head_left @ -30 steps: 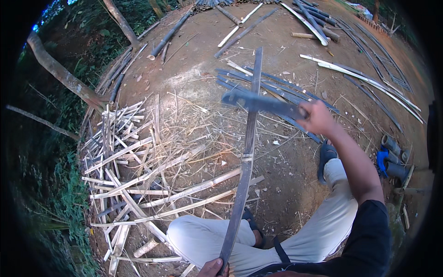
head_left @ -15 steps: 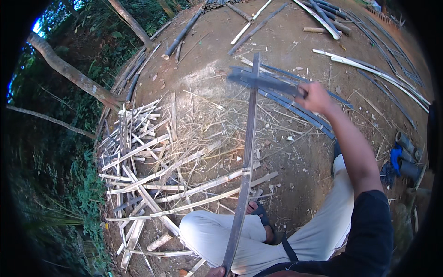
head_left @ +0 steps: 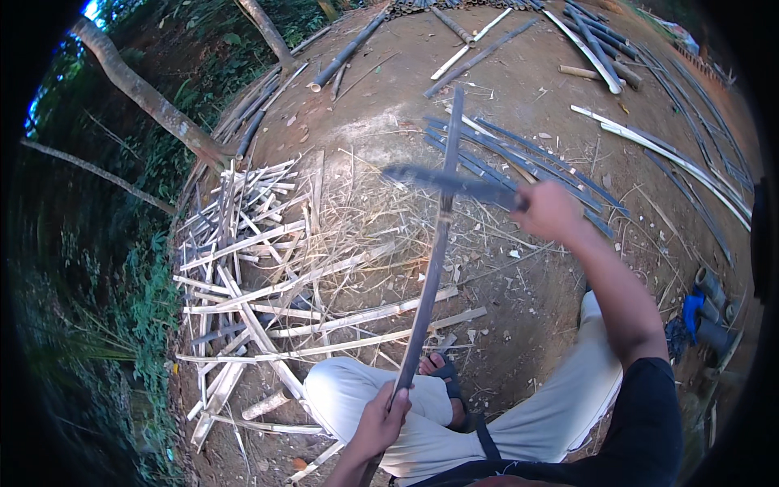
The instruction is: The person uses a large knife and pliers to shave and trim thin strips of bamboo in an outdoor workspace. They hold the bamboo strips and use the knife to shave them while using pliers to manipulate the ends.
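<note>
My left hand (head_left: 380, 422) is closed around the lower part of a long dark bamboo strip (head_left: 430, 296). The strip slants up and away from my lap, past my bent knee. In my right hand (head_left: 550, 211), fingers wrapped round its handle, is a machete with a broad dark blade (head_left: 479, 190). The blade points left and crosses the upper part of the strip, just above a pale node. Whether its edge touches the strip I cannot tell. Motion blurs the right hand slightly.
Pale split bamboo pieces (head_left: 243, 243) lie heaped at the left, with thin shavings (head_left: 365, 215) beside them. Dark strips (head_left: 527, 158) lie beyond the machete. Bamboo poles (head_left: 596, 45) lie at the far right. A blue item (head_left: 692, 312) sits among short tubes. Trees and shrubs border the left.
My left hand has come up into view, holding the strip higher from its near end. The machete has come nearer to me along the strip, and its blade is less blurred.
</note>
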Available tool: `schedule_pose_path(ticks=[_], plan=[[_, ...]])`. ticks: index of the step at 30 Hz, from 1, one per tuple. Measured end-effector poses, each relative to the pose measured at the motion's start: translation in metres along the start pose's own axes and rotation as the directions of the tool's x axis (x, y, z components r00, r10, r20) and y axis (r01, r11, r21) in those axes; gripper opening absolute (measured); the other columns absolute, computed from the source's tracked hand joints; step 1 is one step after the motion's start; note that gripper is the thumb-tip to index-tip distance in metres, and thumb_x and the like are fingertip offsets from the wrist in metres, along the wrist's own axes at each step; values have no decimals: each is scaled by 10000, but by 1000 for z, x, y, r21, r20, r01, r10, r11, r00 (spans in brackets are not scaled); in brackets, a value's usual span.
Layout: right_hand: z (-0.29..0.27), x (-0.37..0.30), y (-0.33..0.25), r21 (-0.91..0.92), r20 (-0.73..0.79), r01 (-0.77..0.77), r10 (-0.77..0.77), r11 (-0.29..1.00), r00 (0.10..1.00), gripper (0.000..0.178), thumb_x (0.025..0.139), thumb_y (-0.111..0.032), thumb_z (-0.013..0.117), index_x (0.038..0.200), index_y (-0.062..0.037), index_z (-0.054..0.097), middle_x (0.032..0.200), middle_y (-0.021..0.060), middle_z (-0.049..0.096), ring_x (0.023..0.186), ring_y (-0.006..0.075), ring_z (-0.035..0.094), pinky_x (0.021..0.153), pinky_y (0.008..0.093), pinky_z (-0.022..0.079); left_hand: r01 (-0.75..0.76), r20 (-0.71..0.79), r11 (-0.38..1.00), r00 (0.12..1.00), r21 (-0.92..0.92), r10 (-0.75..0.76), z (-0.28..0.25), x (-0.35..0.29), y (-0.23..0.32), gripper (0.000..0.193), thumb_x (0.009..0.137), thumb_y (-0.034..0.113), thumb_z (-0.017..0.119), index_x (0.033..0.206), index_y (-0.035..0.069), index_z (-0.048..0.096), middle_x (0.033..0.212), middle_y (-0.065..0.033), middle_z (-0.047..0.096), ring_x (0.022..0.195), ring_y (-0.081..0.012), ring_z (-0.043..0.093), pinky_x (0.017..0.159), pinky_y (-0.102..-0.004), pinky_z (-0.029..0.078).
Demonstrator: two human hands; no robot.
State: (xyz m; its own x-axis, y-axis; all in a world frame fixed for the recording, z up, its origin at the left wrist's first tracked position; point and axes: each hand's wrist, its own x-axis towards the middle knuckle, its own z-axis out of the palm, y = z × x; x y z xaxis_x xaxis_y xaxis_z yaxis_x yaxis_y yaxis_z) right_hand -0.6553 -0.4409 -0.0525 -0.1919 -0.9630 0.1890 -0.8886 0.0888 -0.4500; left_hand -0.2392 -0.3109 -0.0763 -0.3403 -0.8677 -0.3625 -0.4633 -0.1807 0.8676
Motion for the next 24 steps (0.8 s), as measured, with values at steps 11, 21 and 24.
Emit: schedule_pose_path(ticks=[11, 21, 24], plan=[[36, -31, -25, -129, 112, 323, -310, 937, 944, 269, 782, -308, 711, 881, -64, 653, 783, 147, 704, 736, 315, 713, 676, 442, 567, -152, -211, 929, 950, 337, 231, 27, 5, 11, 189, 1004, 121, 563, 1141, -4, 598, 698, -213, 630, 613, -360, 660, 563, -408, 494], [19, -3, 9, -184, 29, 193, -190, 964, 981, 259, 746, -278, 720, 880, -62, 669, 784, 155, 699, 744, 361, 701, 712, 467, 567, -109, -206, 911, 957, 399, 204, 19, -17, 5, 219, 996, 113, 578, 1178, -7, 596, 700, -208, 638, 578, -353, 654, 539, -392, 496], [14, 1, 28, -195, -4, 31, -33, 980, 999, 258, 744, -273, 716, 885, -62, 672, 789, 165, 697, 752, 373, 697, 731, 477, 564, -96, -194, 898, 961, 429, 195, 18, -27, 1, 223, 991, 113, 585, 1177, -10, 598, 716, -215, 648, 596, -370, 660, 546, -405, 502]])
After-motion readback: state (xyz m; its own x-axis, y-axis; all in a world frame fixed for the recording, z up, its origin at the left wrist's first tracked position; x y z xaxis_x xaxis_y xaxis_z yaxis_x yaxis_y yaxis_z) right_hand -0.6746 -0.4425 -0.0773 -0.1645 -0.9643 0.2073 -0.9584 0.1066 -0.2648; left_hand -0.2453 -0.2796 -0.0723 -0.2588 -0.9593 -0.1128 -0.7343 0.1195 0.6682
